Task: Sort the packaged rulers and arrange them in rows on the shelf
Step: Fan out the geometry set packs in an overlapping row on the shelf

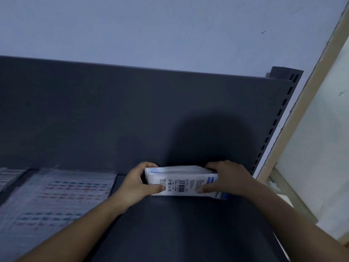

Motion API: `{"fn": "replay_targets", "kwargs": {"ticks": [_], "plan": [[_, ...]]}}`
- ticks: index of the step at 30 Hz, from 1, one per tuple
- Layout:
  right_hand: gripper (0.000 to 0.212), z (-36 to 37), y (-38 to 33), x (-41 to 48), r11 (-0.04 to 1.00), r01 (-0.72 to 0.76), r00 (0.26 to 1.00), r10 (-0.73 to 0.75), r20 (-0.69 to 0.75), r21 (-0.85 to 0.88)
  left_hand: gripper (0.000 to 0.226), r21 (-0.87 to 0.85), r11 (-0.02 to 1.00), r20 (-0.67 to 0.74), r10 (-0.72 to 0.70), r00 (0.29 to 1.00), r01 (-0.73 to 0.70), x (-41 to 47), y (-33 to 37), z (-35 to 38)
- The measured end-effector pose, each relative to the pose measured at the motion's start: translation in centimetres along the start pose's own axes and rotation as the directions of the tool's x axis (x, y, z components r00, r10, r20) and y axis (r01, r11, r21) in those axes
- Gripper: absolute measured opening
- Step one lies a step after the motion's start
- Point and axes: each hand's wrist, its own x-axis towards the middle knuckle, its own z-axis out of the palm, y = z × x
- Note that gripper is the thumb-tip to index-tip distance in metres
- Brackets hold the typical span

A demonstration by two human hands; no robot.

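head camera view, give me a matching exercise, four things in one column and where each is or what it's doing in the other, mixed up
Column one:
1. left hand
2. right hand
3. blurred packets
4. slotted upright

Column two:
a. lie flat on the left part of the shelf
b. grips the ruler stack at the end with the blue band
c. stands at the shelf's right edge
d. grips the stack's end by the printed symbols

Pairs: 1-d, 2-b, 3-a, 4-c
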Motion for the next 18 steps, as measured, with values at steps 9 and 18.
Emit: {"fn": "replay_targets", "kwargs": {"ticks": [9,18], "plan": [[0.038,3.5,1.8,-1.8,0.225,-0.103,0.979,0.192,0.060,0.969,0.059,-0.256,0.964,0.038,-0.062,0.997,0.070,-0.1,-1.0,1.3],[0.054,6.0,-2.4,-1.7,0.173,0.054,0.941,0.322,-0.108,0.984,0.058,-0.249,0.967,0.027,-0.047,0.999,0.052,-0.4,-0.4,2.6]]}}
